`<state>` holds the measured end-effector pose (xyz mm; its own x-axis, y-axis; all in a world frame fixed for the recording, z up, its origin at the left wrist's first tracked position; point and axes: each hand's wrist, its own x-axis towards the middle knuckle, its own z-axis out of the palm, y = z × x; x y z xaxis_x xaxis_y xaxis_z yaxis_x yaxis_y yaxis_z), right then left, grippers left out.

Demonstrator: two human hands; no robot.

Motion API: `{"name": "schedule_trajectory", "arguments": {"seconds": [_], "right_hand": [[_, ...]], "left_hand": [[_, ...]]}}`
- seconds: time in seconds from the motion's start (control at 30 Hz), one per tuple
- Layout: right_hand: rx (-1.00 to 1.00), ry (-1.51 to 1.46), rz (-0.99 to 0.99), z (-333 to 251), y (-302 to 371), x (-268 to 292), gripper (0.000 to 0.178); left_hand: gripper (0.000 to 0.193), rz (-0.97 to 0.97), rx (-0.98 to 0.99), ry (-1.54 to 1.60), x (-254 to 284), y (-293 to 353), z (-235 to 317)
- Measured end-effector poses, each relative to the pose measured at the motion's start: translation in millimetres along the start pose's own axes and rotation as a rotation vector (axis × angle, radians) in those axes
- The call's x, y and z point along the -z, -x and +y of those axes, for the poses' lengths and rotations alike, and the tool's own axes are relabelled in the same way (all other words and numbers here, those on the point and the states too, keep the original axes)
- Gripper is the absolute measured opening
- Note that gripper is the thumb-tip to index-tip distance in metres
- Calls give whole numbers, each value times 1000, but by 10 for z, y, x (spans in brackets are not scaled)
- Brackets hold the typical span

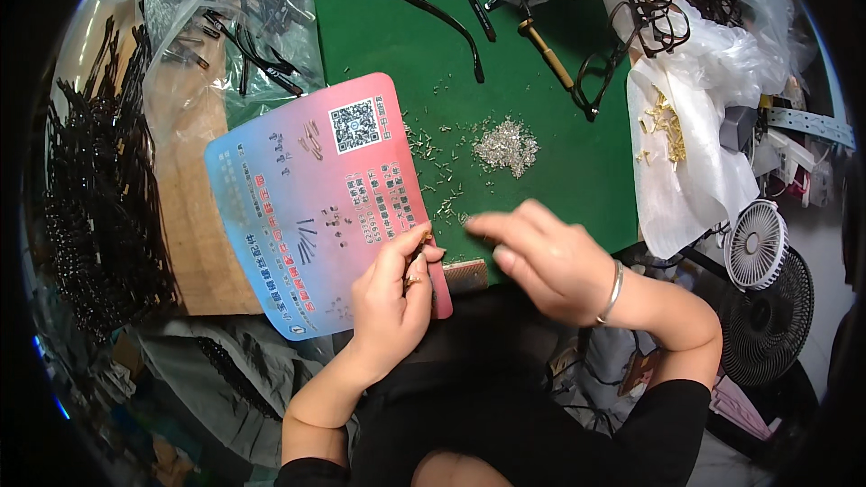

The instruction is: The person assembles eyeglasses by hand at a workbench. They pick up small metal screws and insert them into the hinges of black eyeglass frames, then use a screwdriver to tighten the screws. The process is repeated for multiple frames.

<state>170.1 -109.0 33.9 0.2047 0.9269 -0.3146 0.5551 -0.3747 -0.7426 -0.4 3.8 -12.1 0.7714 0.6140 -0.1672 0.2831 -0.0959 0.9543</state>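
Observation:
My left hand (pixel 395 287) is closed in a pinch over the right edge of a pink and blue printed card (pixel 262 162). A tiny brass-coloured piece shows at its fingertips, too small to name. A ring sits on one finger. Just to the right, my right hand (pixel 559 261) stretches its index finger toward loose small silver screws (pixel 446 207), with the thumb apart; its fingertips are slightly blurred. Farther back on the green mat (pixel 577 171) lies a heap of tiny silver parts (pixel 507 146).
Black temple arms (pixel 437 22) and a brass-handled screwdriver (pixel 546 54) lie at the back. Dark glasses frames (pixel 663 22) are at back right, near white paper holding gold-coloured screws (pixel 667 126). Many dark temple arms (pixel 99 189) fill the left. A white fan (pixel 756 243) stands right.

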Motion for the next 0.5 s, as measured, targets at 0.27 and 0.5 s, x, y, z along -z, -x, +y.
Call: {"name": "schedule_trajectory", "arguments": {"seconds": [0.27, 0.5], "right_hand": [[23, -227, -136, -116, -87, -112, 32], [158, -192, 25, -61, -115, -266, 32]], "left_hand": [[35, 112, -245, -284, -103, -3, -23], [36, 132, -239, -340, -131, -2, -7]]}}
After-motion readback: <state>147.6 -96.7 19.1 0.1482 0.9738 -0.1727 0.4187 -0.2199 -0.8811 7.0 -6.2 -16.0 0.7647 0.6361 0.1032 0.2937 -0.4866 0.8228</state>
